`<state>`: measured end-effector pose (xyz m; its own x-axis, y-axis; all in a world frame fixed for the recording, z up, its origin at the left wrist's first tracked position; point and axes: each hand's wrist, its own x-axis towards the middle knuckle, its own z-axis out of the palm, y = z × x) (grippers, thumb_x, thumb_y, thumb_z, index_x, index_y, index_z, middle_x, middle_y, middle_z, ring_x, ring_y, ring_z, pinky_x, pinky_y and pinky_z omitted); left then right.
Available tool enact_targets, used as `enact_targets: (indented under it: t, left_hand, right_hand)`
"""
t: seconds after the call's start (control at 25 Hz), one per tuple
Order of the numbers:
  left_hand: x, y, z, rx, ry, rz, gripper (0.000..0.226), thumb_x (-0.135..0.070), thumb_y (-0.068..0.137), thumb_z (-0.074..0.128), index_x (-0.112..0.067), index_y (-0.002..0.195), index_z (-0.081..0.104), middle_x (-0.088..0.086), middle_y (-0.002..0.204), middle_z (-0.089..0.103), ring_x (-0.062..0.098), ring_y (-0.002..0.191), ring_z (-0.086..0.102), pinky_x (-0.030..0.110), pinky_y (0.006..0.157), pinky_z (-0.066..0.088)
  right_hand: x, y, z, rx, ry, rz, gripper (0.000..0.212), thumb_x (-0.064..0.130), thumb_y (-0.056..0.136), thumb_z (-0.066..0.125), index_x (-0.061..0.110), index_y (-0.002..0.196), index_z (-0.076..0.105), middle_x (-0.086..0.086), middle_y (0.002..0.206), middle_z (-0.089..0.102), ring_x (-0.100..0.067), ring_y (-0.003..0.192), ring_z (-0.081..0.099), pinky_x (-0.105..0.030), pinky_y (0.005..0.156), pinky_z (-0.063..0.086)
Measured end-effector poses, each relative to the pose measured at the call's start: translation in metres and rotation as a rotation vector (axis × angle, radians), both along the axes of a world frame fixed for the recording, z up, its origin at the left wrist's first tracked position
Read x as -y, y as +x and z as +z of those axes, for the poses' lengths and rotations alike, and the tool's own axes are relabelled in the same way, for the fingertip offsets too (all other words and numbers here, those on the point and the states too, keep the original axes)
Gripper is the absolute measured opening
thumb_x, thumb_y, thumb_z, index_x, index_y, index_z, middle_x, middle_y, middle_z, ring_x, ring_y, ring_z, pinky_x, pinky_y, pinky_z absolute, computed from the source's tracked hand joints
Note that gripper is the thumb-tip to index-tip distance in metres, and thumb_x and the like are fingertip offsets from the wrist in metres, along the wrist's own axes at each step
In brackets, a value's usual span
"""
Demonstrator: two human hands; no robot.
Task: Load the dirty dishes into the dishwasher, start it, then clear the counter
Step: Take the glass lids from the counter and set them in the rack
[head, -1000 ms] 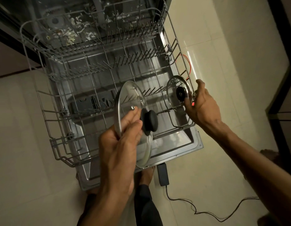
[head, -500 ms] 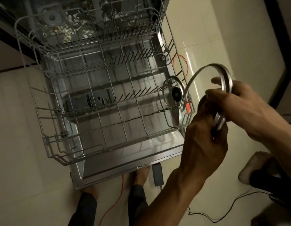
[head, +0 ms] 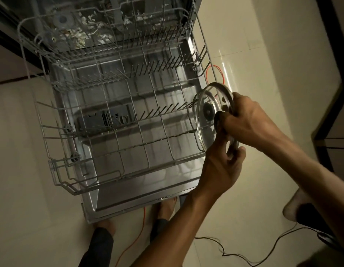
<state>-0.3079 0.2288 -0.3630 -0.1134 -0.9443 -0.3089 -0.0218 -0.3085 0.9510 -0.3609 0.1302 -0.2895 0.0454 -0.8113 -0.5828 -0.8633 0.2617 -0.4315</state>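
You hold the lid [head: 209,120] on edge at the right end of the rack [head: 113,132], over the open dishwasher door [head: 140,195]. Your right hand [head: 250,122] clamps the metal rim from the outer side, fingers curled round it. Your left hand [head: 223,170] reaches up from below, fingers closed on the lower rim, steadying it. Holding it upright suits the tines [head: 161,112], so it can slot between them rather than lie flat and block spray. A second dark knob [head: 208,111] shows through the glass; it may belong to a smaller lid already racked behind, though blur makes that uncertain. The rest of the rack looks bare, so loading seems barely begun.
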Motion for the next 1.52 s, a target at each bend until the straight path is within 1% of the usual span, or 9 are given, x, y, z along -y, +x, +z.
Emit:
enact_targets:
  t: [0.12, 0.36, 0.6, 0.76, 0.96, 1.04, 1.12, 1.32, 1.52]
  left_hand:
    - [0.004, 0.002, -0.009, 0.026, 0.058, -0.014, 0.032, -0.012, 0.093, 0.059, -0.005, 0.122, 0.051, -0.007, 0.092, 0.054, -0.004, 0.082, 0.052, 0.002, 0.072, 0.035]
    - [0.018, 0.014, -0.022, 0.092, 0.136, -0.040, 0.045, -0.025, 0.092, 0.064, -0.012, 0.133, 0.049, 0.004, 0.121, 0.062, 0.008, 0.104, 0.056, -0.001, 0.077, 0.038]
    - [0.031, 0.026, -0.034, 0.113, 0.158, -0.068, 0.045, -0.035, 0.093, 0.060, -0.018, 0.133, 0.048, 0.005, 0.125, 0.062, 0.017, 0.115, 0.058, 0.036, 0.097, 0.049]
    - [0.033, 0.033, -0.038, 0.127, 0.207, -0.105, 0.036, -0.031, 0.098, 0.054, -0.019, 0.132, 0.048, 0.010, 0.119, 0.065, 0.020, 0.111, 0.061, 0.038, 0.094, 0.050]
    - [0.029, 0.043, -0.035, 0.133, 0.247, -0.137, 0.030, -0.019, 0.102, 0.047, -0.006, 0.129, 0.051, 0.019, 0.102, 0.064, 0.025, 0.098, 0.063, 0.028, 0.072, 0.049]
    - [0.027, 0.046, -0.032, 0.125, 0.300, -0.149, 0.024, -0.017, 0.102, 0.047, -0.012, 0.123, 0.056, 0.014, 0.105, 0.066, 0.015, 0.096, 0.065, 0.024, 0.067, 0.044]
    - [0.025, 0.048, -0.027, 0.120, 0.339, -0.149, 0.027, -0.015, 0.101, 0.048, -0.020, 0.125, 0.058, 0.006, 0.117, 0.067, 0.011, 0.105, 0.059, 0.021, 0.077, 0.042]
    - [0.022, 0.066, -0.011, 0.287, 0.267, -0.161, 0.042, -0.017, 0.099, 0.051, -0.020, 0.141, 0.047, 0.007, 0.132, 0.060, 0.023, 0.121, 0.056, 0.013, 0.083, 0.039]
    - [0.021, 0.104, 0.000, 0.614, 0.126, -0.260, 0.058, -0.025, 0.099, 0.052, -0.013, 0.151, 0.029, 0.007, 0.154, 0.036, 0.020, 0.141, 0.036, 0.026, 0.112, 0.029]
  right_hand:
    - [0.005, 0.000, -0.014, -0.008, 0.023, 0.024, 0.023, 0.015, 0.095, 0.054, 0.007, 0.116, 0.049, -0.005, 0.087, 0.057, -0.017, 0.074, 0.057, -0.027, 0.060, 0.049]
    - [0.020, 0.010, -0.038, -0.040, 0.041, 0.063, 0.026, 0.009, 0.094, 0.054, 0.005, 0.119, 0.047, -0.010, 0.097, 0.058, -0.023, 0.083, 0.060, -0.037, 0.072, 0.056]
    - [0.031, 0.021, -0.059, -0.102, 0.036, 0.112, 0.031, 0.004, 0.092, 0.056, 0.001, 0.121, 0.048, -0.009, 0.098, 0.053, -0.017, 0.077, 0.052, -0.026, 0.063, 0.045]
    - [0.038, 0.024, -0.071, -0.091, -0.033, 0.087, 0.029, 0.006, 0.092, 0.059, 0.004, 0.120, 0.052, -0.008, 0.097, 0.055, -0.012, 0.068, 0.051, -0.016, 0.054, 0.039]
    - [0.020, 0.020, -0.072, -0.046, -0.097, 0.015, 0.025, 0.018, 0.096, 0.058, 0.009, 0.119, 0.056, -0.005, 0.093, 0.062, -0.022, 0.079, 0.065, -0.035, 0.071, 0.058]
    - [0.005, 0.016, -0.073, -0.026, -0.091, -0.035, 0.015, 0.017, 0.097, 0.055, 0.013, 0.111, 0.059, 0.001, 0.086, 0.062, -0.016, 0.077, 0.065, -0.027, 0.065, 0.055]
    - [-0.004, 0.015, -0.074, 0.009, -0.089, -0.105, 0.011, 0.014, 0.098, 0.054, 0.017, 0.107, 0.058, 0.008, 0.079, 0.057, -0.006, 0.070, 0.060, -0.017, 0.058, 0.046]
    - [-0.005, 0.016, -0.079, -0.032, -0.093, -0.129, 0.021, 0.019, 0.099, 0.053, 0.011, 0.118, 0.059, -0.006, 0.099, 0.064, -0.011, 0.070, 0.058, -0.025, 0.063, 0.050]
    - [-0.047, 0.024, -0.078, -0.065, -0.447, 0.045, 0.047, 0.020, 0.093, 0.061, 0.007, 0.134, 0.043, -0.016, 0.124, 0.059, -0.030, 0.110, 0.059, -0.039, 0.090, 0.051]
